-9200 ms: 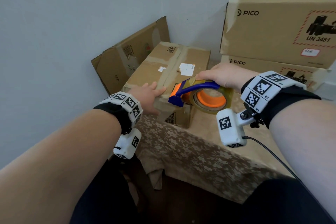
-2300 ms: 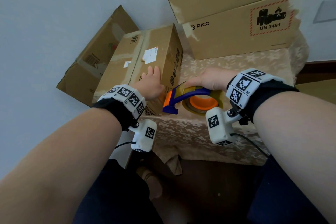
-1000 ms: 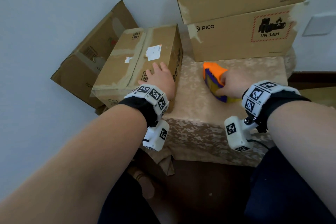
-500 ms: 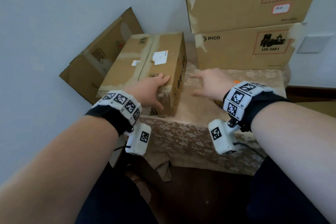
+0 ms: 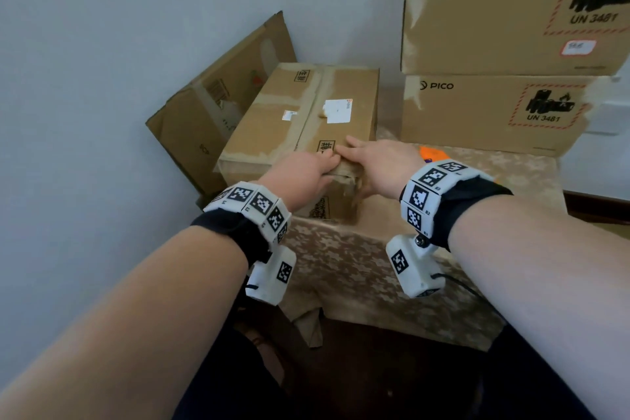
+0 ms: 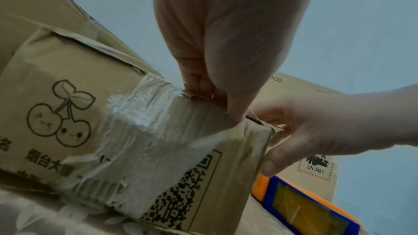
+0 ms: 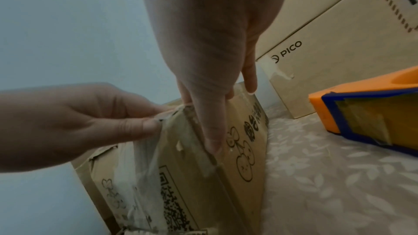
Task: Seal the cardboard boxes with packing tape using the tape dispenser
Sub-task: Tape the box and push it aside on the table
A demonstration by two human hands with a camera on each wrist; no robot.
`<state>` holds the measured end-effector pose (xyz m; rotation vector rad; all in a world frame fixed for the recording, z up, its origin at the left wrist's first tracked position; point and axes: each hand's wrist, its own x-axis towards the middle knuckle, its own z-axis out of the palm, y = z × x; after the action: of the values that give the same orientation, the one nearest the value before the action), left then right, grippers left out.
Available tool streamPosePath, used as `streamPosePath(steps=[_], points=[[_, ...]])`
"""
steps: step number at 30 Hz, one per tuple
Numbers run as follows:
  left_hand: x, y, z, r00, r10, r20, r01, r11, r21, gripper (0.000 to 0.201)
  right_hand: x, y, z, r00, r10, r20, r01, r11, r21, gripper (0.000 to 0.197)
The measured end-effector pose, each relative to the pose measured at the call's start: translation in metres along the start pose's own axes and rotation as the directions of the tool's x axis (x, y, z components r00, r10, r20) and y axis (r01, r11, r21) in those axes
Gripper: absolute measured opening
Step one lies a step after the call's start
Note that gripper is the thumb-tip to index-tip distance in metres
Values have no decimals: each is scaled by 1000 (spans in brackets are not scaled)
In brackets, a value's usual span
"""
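Observation:
A small taped cardboard box lies on the patterned tablecloth. My left hand pinches its near top edge, fingers curled over the top and thumb on the front face. Beside it my right hand lies on the near right corner with straight fingers on top, its thumb pressed down the corner over wrinkled clear tape. The orange and blue tape dispenser lies on the cloth to the right, free of both hands and mostly hidden behind my right wrist; it shows plainly in the right wrist view.
Two large PICO boxes are stacked at the back right of the table. A flattened-looking open carton leans against the wall on the left. The table's front edge drops to a dark floor.
The right hand set the dispenser down on the cloth, then moved left from above the table onto the box's near right corner. The left hand stayed on the box's near edge.

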<state>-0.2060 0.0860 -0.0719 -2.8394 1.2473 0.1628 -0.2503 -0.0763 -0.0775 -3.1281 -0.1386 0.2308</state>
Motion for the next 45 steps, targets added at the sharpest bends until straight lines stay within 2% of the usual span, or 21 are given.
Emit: streamPosePath(steps=[5,14,21,34,41,45], points=[[2,-7,9,998,48,-41,-47,999,22,45,6,-4,-2,998,-12,56,13,1000,-24,105],[9,-13,16,997,54,-51,-49,994,100,48,6,-8,2,999,0,52,3,998,-67,100],[12,-14,20,998,40,-52,-35,995,91,54,8,-6,10,999,0,43,2,999,-46,98],[13,-10,16,995,55,-79,-48,995,85,42,9,0,8,998,-56,31,56,998,4,81],[20,3,10,998,28,-64,-18,990,143,38,1,8,2,997,-83,1,82,995,-50,72],[27,22,4,1000,-11,-24,15,986,167,33,-3,19,5,991,-81,-103,62,983,-173,60]])
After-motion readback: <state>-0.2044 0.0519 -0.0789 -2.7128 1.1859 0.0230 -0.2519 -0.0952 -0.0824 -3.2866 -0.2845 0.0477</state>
